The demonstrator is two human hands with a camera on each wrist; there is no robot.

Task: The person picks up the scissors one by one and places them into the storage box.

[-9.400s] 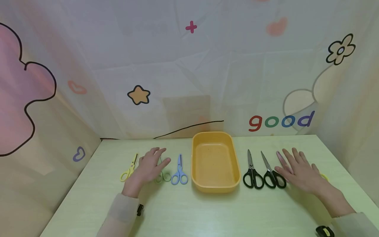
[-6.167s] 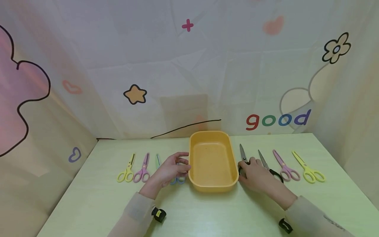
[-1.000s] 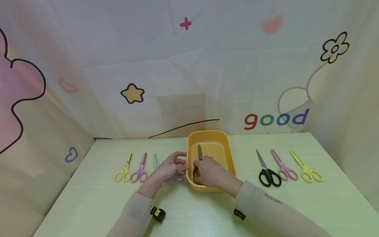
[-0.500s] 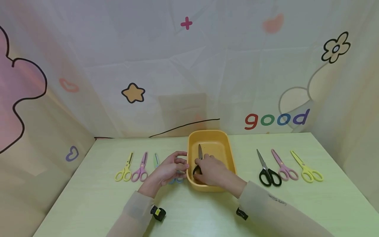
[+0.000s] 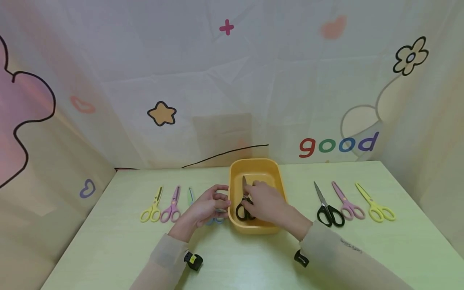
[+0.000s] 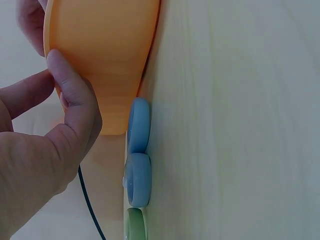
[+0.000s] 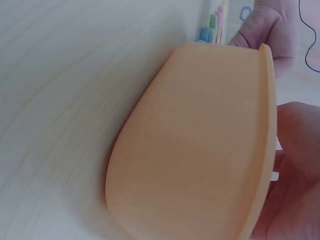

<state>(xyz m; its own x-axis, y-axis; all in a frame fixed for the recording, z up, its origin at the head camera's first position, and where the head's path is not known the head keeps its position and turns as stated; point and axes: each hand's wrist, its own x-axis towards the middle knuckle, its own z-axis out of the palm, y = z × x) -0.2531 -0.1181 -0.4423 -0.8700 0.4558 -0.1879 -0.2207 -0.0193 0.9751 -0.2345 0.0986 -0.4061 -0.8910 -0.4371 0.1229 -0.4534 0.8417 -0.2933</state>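
In the head view a yellow-orange tray (image 5: 259, 229) stands mid-table. Inside it, towards the left wall, lies a pair of black-handled scissors (image 5: 245, 211), blades pointing away. My right hand (image 5: 266, 203) is over the tray, its fingertips beside the pivot and blades, and the handles are uncovered. Whether a fingertip still touches the scissors is hard to see. My left hand (image 5: 208, 207) rests its thumb and fingertips against the tray's left rim, also seen on the tray wall (image 6: 107, 50) in the left wrist view. It partly hides blue scissors (image 6: 139, 150).
Left of the tray lie yellow scissors (image 5: 155, 207), pink scissors (image 5: 173, 207) and green scissors (image 5: 191, 195). To its right are black-handled scissors (image 5: 328, 211), pink scissors (image 5: 348, 205) and yellow scissors (image 5: 377, 207). A printed curtain (image 5: 232, 88) hangs behind the table.
One pair of black-handled scissors went from right of the tray into it, gripped by my right hand. In the last half second that hand loosened and rose off the handles. My left hand stayed.
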